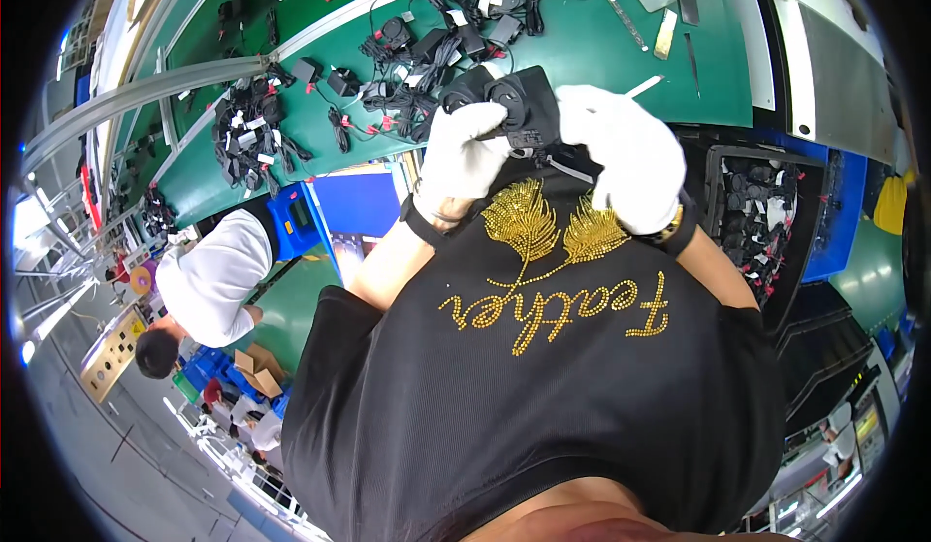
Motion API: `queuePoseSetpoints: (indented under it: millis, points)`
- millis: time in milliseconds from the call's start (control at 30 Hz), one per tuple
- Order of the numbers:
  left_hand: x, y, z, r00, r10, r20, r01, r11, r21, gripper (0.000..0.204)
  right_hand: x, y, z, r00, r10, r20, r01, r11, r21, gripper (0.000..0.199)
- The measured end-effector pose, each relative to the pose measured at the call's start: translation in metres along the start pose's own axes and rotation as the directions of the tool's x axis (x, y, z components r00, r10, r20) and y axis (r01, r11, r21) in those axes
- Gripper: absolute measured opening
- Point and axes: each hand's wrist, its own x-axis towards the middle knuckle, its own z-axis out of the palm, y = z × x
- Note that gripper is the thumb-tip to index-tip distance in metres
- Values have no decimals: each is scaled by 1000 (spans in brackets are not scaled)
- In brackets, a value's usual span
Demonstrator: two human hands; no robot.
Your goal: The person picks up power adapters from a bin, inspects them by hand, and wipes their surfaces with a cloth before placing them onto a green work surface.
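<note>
Black power adapter (512,106) sits between your two gloved hands, held up just off the near edge of the green bench (582,47), in front of your chest. Your left hand (464,159) closes around its left end, fingers curled over the rounded part; your right hand (626,154) wraps the right side from above and also seems to pinch a thin white stick (645,85) that pokes out toward the far right. Both hands are touching the adapter, so neither is nearer than the other; the left shows more of its grip, while the right hides what its fingers do underneath. The adapter's long axis runs roughly left to right, tilted slightly down on the right. Beyond it on the far side, a loose heap of similar black adapters and cords (427,47) lies on the bench, well apart from your grip. At your right, a dark tray of small black parts (761,203) stands near your right wrist.
</note>
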Motion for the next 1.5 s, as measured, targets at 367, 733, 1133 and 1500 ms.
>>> queuePoseSetpoints:
  millis: [367, 733, 1133, 1500]
  points:
    - [-5, -10, -8, 996, -9, 84, 8, 1000, 19, 20, 18, -1, 18, 940, -268, 209, 340, 728, -595, 39]
    - [2, -1, -7, 997, -71, 37, 64, 986, 156, 32, 42, -3, -1, 983, -41, 178, 107, 919, -380, 37]
    - [0, 1, -27, 962, -270, 36, 247, 921, 303, 41, 60, 16, 1, 852, 57, 521, 75, 971, -228, 29]
    - [16, 28, -36, 992, -124, 22, 119, 979, 166, 30, 84, 128, -26, 891, 400, -214, -342, 282, -896, 47]
